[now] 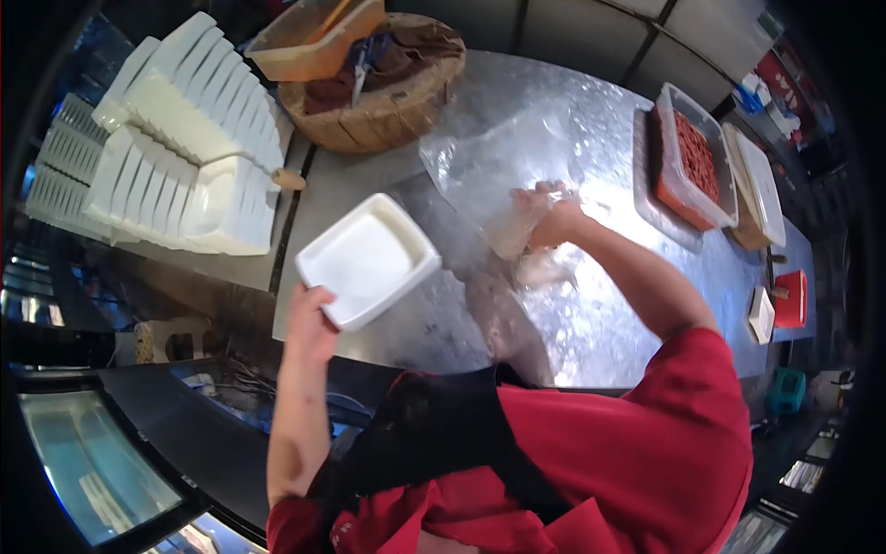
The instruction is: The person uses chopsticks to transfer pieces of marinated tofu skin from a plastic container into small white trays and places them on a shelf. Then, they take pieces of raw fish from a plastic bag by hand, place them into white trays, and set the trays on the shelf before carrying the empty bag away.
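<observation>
My left hand (pixel 311 321) grips a white rectangular dish (pixel 369 258) by its near left corner, thumb over the rim. The dish is tilted so its bare inside faces me, above the metal table's left part. Over the middle of the table, my right hand (pixel 550 218) is closed on a clear plastic sheet (pixel 480 171), which looks thin and crumpled and spreads out to the upper left. Glare and the see-through film blur the fingertips. Whether the sheet is a bag, I cannot tell.
White dishes (pixel 221 203) stand in nested stacks at the left. Behind, a round chopping block (pixel 397 115) carries a dark cloth, scissors (pixel 360 78) and an orange-tinted plastic tub (pixel 309 46). A clear tub of red minced meat (pixel 697 157) sits at the right, near a red box (pixel 791 300).
</observation>
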Demonstrator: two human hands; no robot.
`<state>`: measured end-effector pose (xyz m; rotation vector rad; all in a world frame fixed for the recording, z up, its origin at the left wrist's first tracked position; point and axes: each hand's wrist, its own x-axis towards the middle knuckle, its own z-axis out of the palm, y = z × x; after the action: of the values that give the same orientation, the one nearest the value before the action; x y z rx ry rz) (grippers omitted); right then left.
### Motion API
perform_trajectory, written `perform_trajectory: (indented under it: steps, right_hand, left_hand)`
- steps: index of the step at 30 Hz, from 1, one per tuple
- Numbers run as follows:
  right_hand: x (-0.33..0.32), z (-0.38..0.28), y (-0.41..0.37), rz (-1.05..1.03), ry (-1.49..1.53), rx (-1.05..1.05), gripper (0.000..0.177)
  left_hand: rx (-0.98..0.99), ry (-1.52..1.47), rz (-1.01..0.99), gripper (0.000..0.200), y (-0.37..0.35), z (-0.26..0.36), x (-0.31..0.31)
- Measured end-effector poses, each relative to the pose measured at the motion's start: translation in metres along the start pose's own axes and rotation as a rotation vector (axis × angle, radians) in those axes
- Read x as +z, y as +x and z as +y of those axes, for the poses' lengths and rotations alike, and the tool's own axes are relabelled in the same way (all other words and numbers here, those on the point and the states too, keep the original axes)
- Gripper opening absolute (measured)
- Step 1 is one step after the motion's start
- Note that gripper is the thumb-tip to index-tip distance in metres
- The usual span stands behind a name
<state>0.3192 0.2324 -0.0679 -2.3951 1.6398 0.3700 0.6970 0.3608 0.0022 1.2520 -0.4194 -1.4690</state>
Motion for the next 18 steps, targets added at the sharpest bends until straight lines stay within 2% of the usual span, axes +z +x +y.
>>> perform_trajectory:
  steps: [1,3,4,7,8,9,10,12,14,16,18]
  right_hand:
    - [-0.006,0.001,-0.007,-0.079,-0.174,-0.115,0.081]
    - [-0.052,-0.015,-0.037,-0.381,-0.041,-0.043,0.072]
    - [-0.069,-0.011,-0.05,-0.386,-0.048,-0.035,0.072]
    - [-0.102,0.001,-0.071,-0.761,0.583,-0.088,0.088]
    - [-0.102,0.006,-0.078,-0.771,0.566,-0.098,0.088]
    - [-0.099,0.01,-0.086,-0.763,0.795,-0.202,0.086]
    - [-0.1,0.004,-0.094,-0.751,1.029,-0.308,0.085]
    - [-0.114,-0.026,-0.109,-0.553,0.968,-0.435,0.087]
    - [-0.103,-0.061,-0.11,-0.158,0.589,-0.561,0.085]
    - [-0.094,-0.103,-0.114,-0.021,0.404,-0.419,0.086]
    - [-0.07,-0.122,-0.113,0.141,0.257,-0.35,0.085]
  left_hand:
    - [-0.035,0.024,-0.039,0.048,0.001,-0.021,0.008]
    - [-0.08,0.044,-0.088,0.049,0.001,-0.06,0.022]
    - [-0.107,0.04,-0.076,0.051,0.0,-0.077,0.028]
    - [-0.148,0.034,-0.051,0.051,-0.014,-0.099,0.043]
    - [-0.162,0.046,-0.044,0.05,-0.019,-0.103,0.046]
    - [-0.199,0.061,-0.044,0.055,-0.024,-0.103,0.05]
    - [-0.192,0.049,-0.026,0.055,-0.027,-0.107,0.052]
    - [-0.16,0.038,-0.127,0.059,-0.032,-0.112,0.057]
    - [-0.191,0.072,-0.15,0.063,-0.039,-0.111,0.065]
    - [-0.226,-0.16,-0.237,0.065,-0.053,-0.109,0.073]
    - [-0.218,-0.181,-0.228,0.068,-0.061,-0.108,0.061]
